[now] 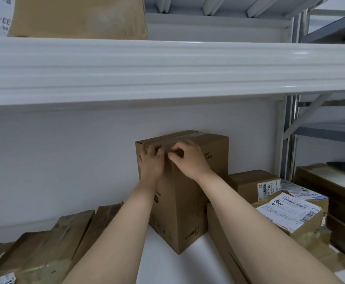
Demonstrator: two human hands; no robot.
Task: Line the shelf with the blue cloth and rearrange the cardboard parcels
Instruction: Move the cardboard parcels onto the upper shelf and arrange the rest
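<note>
A tall brown cardboard box (188, 212) stands upright on the white shelf (179, 265), one corner turned toward me. My left hand (151, 160) grips its top edge on the left face, fingers curled over the rim. My right hand (189, 158) holds the top near the same corner, fingers curled onto the taped lid. Several flat brown parcels (44, 249) lean in a row at the lower left. Labelled parcels (290, 216) are stacked at the right. No blue cloth is in view.
A thick white shelf beam (167, 70) spans the view just above the box. Another cardboard box (79, 17) sits on the upper shelf at left. A low box (247, 181) stands behind the tall one. Grey racking (331, 130) with more parcels stands at the right.
</note>
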